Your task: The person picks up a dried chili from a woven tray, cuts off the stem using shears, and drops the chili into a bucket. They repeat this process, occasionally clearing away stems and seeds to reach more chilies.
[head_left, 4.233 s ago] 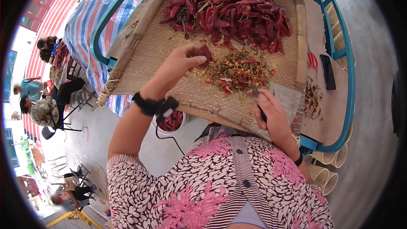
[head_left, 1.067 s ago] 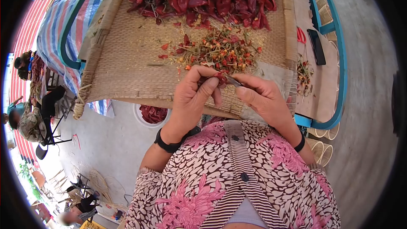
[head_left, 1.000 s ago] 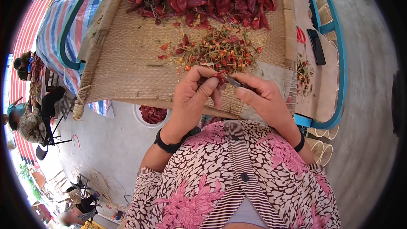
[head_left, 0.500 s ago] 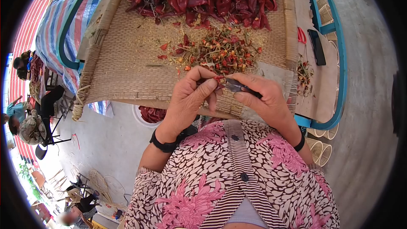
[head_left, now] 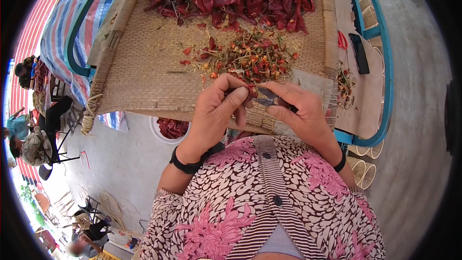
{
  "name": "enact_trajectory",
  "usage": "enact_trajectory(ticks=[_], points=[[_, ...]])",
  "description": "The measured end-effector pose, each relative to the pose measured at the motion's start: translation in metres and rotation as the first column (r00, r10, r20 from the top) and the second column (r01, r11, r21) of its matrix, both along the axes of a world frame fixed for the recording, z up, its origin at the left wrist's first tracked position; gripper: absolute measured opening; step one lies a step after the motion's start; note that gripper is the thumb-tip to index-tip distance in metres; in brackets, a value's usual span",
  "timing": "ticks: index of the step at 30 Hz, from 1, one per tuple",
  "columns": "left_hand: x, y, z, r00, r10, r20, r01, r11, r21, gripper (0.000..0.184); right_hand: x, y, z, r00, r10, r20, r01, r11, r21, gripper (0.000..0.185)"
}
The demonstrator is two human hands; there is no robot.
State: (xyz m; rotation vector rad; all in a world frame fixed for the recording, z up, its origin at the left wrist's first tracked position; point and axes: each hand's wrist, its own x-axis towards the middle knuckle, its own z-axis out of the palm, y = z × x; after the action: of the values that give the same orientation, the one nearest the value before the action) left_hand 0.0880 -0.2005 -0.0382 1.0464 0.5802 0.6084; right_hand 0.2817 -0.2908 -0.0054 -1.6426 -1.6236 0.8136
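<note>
Red pepper (head_left: 252, 89), mostly hidden by fingers so its long axis cannot be told, sits pinched between thumb and fingertips of the left hand (head_left: 215, 108). Dark metal snips (head_left: 268, 96) point left at it, blades parted, their handles wrapped by the right hand (head_left: 299, 108). Both hands angle inward above the near edge of the woven tray (head_left: 154, 67); trimmings (head_left: 260, 55) lie just beyond, and seed-flecked weave stretches leftward to the rolled side edge.

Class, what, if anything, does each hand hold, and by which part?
The left hand pinches a red pepper; it is mostly hidden, so which part cannot be told. The right hand holds small snips by the handles.
</note>
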Motion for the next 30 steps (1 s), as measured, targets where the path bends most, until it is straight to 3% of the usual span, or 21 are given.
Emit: enact_trajectory(ticks=[8,11,20,22,25,27,29,30], points=[[0.000,-0.005,0.004,0.999,-0.037,0.024,0.035,0.998,0.049,0.013,0.007,-0.008,0.001,0.908,0.048,-0.416,-0.118,0.982,-0.145,0.044],[0.003,-0.007,0.004,0.999,-0.027,0.018,0.026,0.999,0.047,0.013,0.007,-0.011,-0.003,0.951,0.037,-0.308,-0.077,0.990,-0.121,0.043],[0.011,-0.015,-0.004,0.999,0.045,0.029,-0.049,0.987,0.154,0.011,0.000,-0.012,-0.003,0.975,-0.006,-0.222,-0.011,0.997,-0.072,0.043],[0.014,-0.016,-0.005,0.993,0.069,0.097,-0.077,0.993,0.089,0.011,-0.003,-0.011,0.002,0.897,-0.083,-0.434,-0.009,0.978,-0.206,0.043],[0.015,-0.018,-0.007,0.986,0.094,0.138,-0.100,0.994,0.033,0.008,-0.005,-0.011,0.004,0.824,-0.170,-0.541,-0.004,0.952,-0.306,0.042],[0.017,-0.018,-0.010,0.994,0.110,0.028,-0.113,0.981,0.156,0.006,-0.006,-0.011,0.001,0.907,-0.144,-0.395,0.057,0.973,-0.223,0.040],[0.017,-0.017,-0.012,0.990,0.122,-0.072,-0.098,0.958,0.268,0.006,-0.008,-0.011,-0.007,0.994,-0.098,-0.043,0.098,0.995,0.007,0.038],[0.017,-0.016,-0.012,0.985,0.124,-0.116,-0.081,0.944,0.319,0.006,-0.010,-0.010,-0.006,0.993,-0.111,0.034,0.110,0.994,0.024,0.038]])
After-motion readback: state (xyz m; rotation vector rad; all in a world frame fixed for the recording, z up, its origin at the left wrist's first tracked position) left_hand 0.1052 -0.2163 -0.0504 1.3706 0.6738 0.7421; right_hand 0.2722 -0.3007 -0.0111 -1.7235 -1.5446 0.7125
